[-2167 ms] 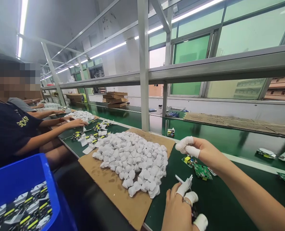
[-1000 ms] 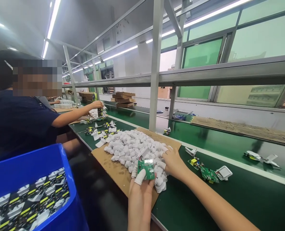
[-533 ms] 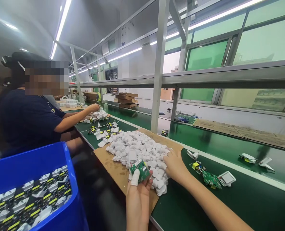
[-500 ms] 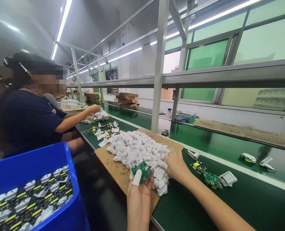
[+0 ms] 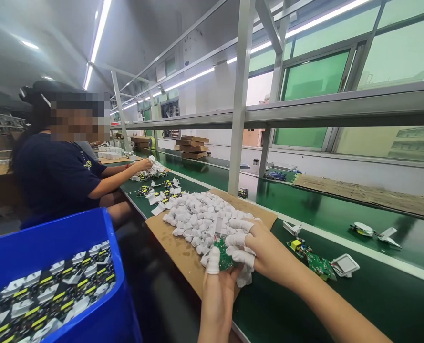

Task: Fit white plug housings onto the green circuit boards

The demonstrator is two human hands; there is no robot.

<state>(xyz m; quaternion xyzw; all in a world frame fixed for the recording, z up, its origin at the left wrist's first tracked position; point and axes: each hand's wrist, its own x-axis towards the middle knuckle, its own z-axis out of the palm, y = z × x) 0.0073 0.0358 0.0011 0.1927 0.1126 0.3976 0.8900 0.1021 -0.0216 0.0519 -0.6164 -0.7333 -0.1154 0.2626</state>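
Now | left hand fingers grip circuit board | right hand fingers pinch white cap

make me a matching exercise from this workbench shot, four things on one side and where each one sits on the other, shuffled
Things:
1. small green circuit board
2. pile of white plastic parts
3. blue bin
4. stack of cardboard boxes

Places:
A. far back along the line
B. on the cardboard sheet
C. near left corner
D. between the left hand and right hand

Pairs: 1-D, 2-B, 3-C, 4-A
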